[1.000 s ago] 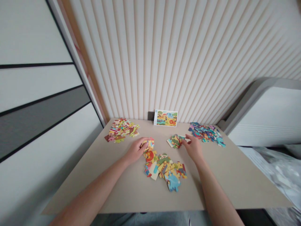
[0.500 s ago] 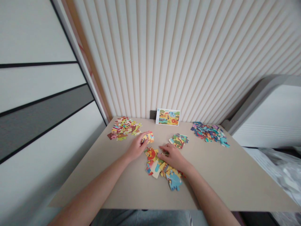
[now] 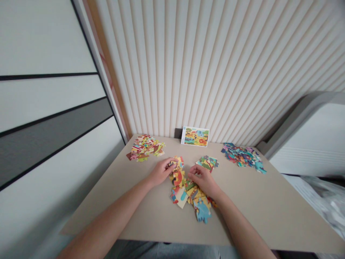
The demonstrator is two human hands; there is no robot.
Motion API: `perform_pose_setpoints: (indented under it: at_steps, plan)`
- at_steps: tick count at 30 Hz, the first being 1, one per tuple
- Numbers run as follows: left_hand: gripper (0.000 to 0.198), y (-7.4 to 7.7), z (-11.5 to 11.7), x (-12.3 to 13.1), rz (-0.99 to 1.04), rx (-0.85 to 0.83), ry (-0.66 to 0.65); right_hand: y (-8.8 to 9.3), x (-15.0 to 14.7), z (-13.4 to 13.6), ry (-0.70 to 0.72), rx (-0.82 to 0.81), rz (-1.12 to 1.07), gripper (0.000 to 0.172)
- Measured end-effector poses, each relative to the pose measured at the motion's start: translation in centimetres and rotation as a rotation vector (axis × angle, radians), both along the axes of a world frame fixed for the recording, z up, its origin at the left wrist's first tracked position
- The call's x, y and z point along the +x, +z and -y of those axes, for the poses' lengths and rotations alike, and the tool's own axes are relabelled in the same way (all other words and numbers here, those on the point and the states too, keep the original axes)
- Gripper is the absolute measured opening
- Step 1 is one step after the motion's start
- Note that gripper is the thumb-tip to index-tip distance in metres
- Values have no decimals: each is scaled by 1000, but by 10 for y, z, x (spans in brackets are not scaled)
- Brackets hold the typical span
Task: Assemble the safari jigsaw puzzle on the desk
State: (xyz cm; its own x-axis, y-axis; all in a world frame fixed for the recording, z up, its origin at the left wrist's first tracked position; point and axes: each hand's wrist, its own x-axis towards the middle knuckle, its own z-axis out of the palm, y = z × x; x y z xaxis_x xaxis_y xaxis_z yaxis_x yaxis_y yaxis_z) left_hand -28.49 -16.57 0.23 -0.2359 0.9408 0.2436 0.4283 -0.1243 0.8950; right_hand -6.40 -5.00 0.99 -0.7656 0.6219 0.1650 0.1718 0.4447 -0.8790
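My left hand (image 3: 161, 171) is curled on a small joined cluster of puzzle pieces (image 3: 178, 162) at the far end of the middle pile. My right hand (image 3: 202, 180) rests on that middle pile of puzzle pieces (image 3: 192, 196), its fingers bent and pinching at a piece I cannot make out. A small assembled patch (image 3: 207, 162) lies just beyond my right hand. The reference picture card (image 3: 195, 136) leans against the wall at the back of the beige table (image 3: 134, 201).
A warm-coloured pile of pieces (image 3: 146, 147) lies at the back left, a blue and purple pile (image 3: 243, 156) at the back right. A ribbed wall stands behind the table. A white and grey piece of furniture (image 3: 307, 136) stands to the right.
My right hand left the small assembled patch and came back onto the middle pile, then curled its fingers there. My left hand stayed on its cluster and drew slightly toward the pile.
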Motion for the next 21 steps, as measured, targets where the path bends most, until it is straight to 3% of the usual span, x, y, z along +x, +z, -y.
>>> perform_pose_setpoints:
  at_steps: [4, 10, 17, 21]
  plan:
    - [36, 0, 1, 2, 4, -3, -36, -5, 0, -3, -15, 39, 65, 28]
    - [37, 1, 2, 4, 55, 11, -93, -1, -3, 1, 67, 307, 130, 24]
    - [51, -4, 3, 6, 205, -17, -254, -2, -6, 2, 26, 303, 123, 27]
    - [41, -1, 2, 6, 120, 42, -128, 11, 3, 5, 67, 401, 133, 32]
